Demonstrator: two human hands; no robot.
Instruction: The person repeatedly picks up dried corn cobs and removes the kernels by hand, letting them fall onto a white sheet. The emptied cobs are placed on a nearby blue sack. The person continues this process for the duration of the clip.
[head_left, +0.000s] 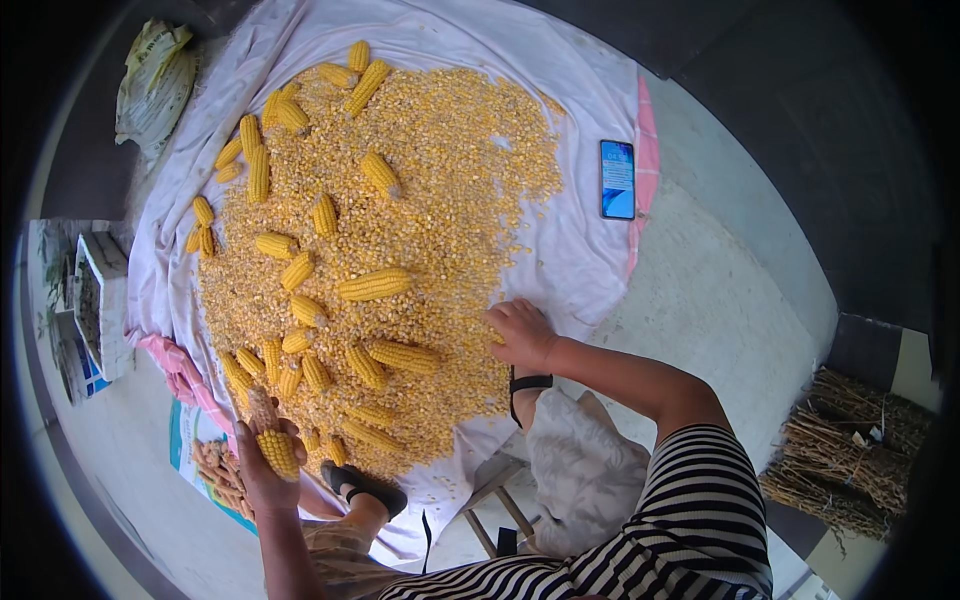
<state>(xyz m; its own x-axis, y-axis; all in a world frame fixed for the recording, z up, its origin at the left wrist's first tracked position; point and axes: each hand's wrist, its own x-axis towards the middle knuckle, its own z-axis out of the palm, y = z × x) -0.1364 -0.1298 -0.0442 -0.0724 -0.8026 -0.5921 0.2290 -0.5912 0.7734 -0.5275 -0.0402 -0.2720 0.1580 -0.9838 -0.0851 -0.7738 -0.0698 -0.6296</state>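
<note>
My left hand (266, 480) grips a partly shelled corn cob (277, 453); its upper end is stripped bare and yellow kernels still cover the lower end. At the right edge of a wide spread of loose corn kernels (450, 225) is my right hand (523, 334), fingers curled downward. Some yellow shows by its fingertips, but whether it holds kernels is unclear. Several whole ears of corn (375, 285) lie scattered on the kernels, mostly toward the left. Beneath everything is a pale cloth (555, 270) with pink parts.
A smartphone (616, 180) with a lit screen lies on the cloth's right side. Stripped cobs (221, 472) are heaped at lower left. Around are a plastic sack (156, 86), a white foam box (112, 307), bundled dry stalks (847, 457) and a stool (499, 499) by my legs.
</note>
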